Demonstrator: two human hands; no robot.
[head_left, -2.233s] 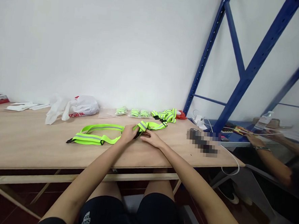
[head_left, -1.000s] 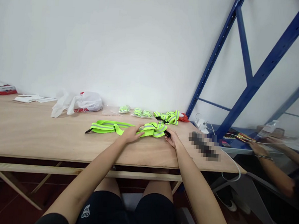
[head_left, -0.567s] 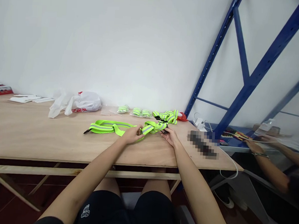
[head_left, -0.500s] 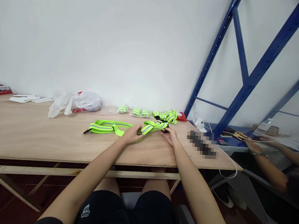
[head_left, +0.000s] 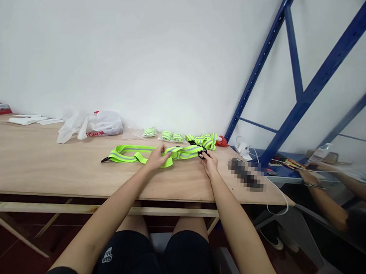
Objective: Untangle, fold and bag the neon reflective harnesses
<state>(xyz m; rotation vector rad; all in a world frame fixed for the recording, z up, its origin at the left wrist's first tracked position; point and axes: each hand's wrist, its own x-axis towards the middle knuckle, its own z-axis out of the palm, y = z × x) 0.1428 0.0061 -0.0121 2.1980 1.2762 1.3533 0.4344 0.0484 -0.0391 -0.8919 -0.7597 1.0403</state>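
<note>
Head view: both forearms reach forward from the lower edge over the counter (head_left: 75,171), slanting inward so the hands sit near each other, a short stretch of strap between; left hand (head_left: 156,157) is back-up, wrist roughly straight, thumb and fingers pinching the yellow-green reflective strap (head_left: 184,155) near its middle; right hand (head_left: 210,164) is turned inward, fingers curled, pinching the black buckle (head_left: 202,154) at the strap's right end between thumb and fingertips; exact finger placement under the buckle is hidden.

Strap lies on the counter in front of the person; span between the hands is twisted and partly folded, one fold hanging just right of the left hand; remainder forms a loose loop to the left, ending at a black clip (head_left: 105,159).

Behind the strap: bundled strap (head_left: 205,141), just beyond the buckle; clear packets (head_left: 172,136) of rolled straps, by the wall; white plastic bag (head_left: 105,124), farther left.
</note>
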